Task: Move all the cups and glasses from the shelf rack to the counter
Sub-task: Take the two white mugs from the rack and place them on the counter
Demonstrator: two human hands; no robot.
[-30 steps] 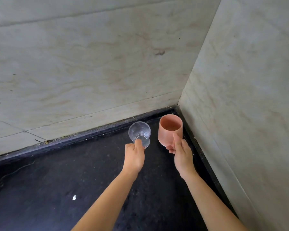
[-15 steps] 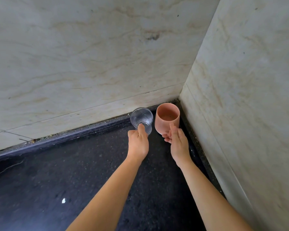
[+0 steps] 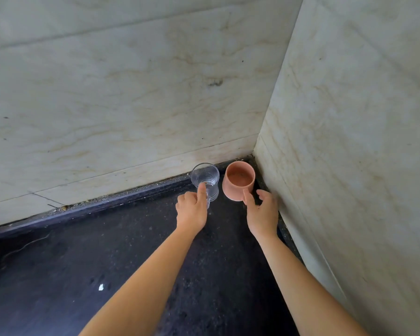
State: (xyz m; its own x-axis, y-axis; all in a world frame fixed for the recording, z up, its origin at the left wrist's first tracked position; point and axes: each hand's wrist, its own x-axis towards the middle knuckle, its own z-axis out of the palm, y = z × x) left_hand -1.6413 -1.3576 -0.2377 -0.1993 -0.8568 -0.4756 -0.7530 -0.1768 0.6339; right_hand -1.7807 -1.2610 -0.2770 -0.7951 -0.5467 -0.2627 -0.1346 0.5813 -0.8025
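A clear ribbed glass stands upright on the black counter by the back wall. My left hand is still around its lower part, thumb pressed on its near side. A pink cup stands in the corner to the right of the glass, close to it with a small gap between them. My right hand is just in front of the cup with its fingers spread; the thumb lies against the cup's lower edge and the other fingers are off it. The shelf rack is out of sight.
Pale marble walls meet in a corner right behind the cup, with the right wall very near my right hand. A small white speck lies on the counter to the near left.
Both hands have carried the glass and cup further into the corner and set them down. My right hand has opened off the pink cup, while the left still holds the glass.
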